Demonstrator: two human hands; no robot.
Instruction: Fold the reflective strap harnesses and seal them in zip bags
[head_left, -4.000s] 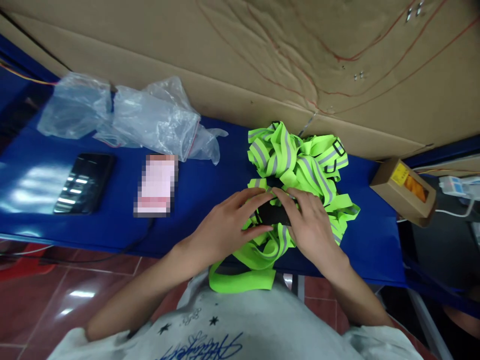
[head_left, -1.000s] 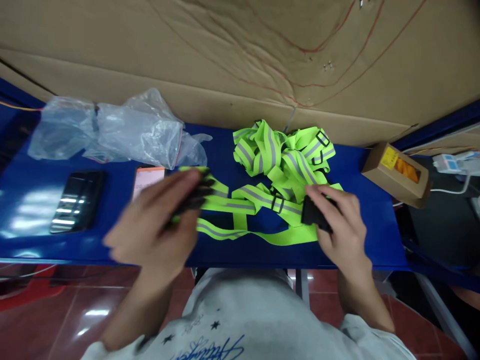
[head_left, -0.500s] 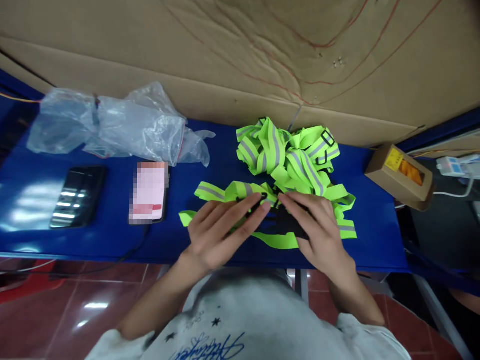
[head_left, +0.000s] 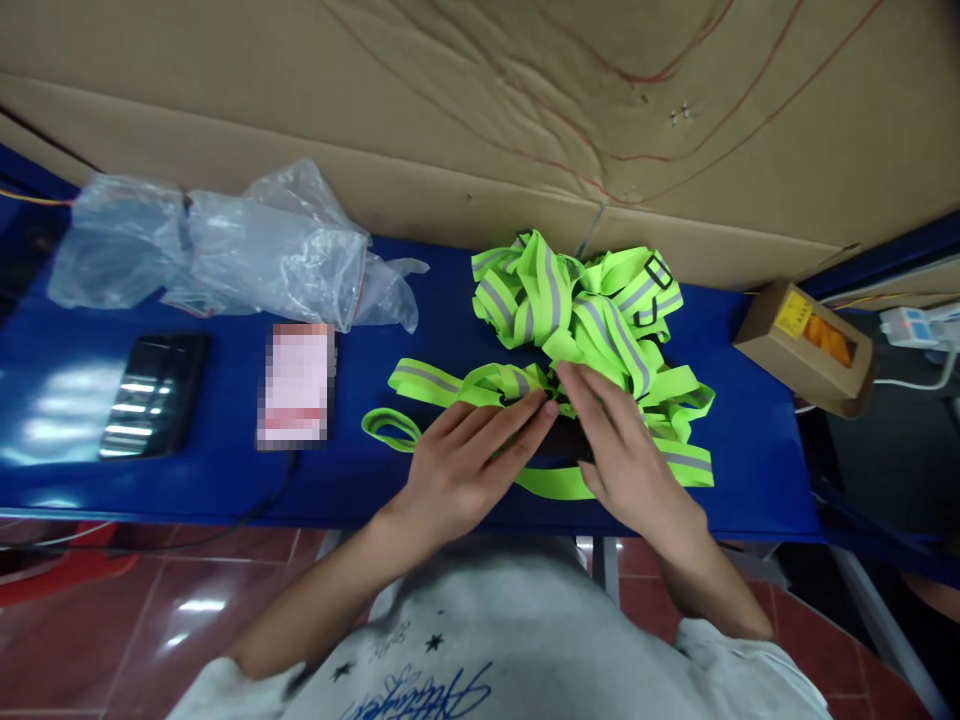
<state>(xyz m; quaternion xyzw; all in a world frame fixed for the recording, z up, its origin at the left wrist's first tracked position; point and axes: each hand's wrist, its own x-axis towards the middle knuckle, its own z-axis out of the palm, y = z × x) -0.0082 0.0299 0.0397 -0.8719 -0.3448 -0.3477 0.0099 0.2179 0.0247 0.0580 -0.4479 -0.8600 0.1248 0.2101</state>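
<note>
Neon-yellow reflective strap (head_left: 555, 484) with a grey stripe lies in loose loops under and around both hands. My left hand (head_left: 465, 465) pinches it at small black fittings, fingers pressed together. Close beside those fingertips, my right hand (head_left: 630, 450) is closed on the same strapping. The fingers hide most of what they grip. A dark flat piece (head_left: 559, 442) shows between the hands; its kind is unclear. Just behind sits a heap of the same reflective straps (head_left: 551, 290), with a black buckle (head_left: 658, 270) on its right side.
Left on the blue table (head_left: 442, 335) are a clear plastic bag (head_left: 277, 250), a phone (head_left: 298, 385) with a blurred screen and a glossy black object (head_left: 154, 395). At right stands a cardboard box (head_left: 806, 350) with orange contents. A cardboard wall (head_left: 420, 120) closes off the back.
My left hand has shifted right, bringing the fingertips of both hands closer together. The strap end at the left now curls into a small loop.
</note>
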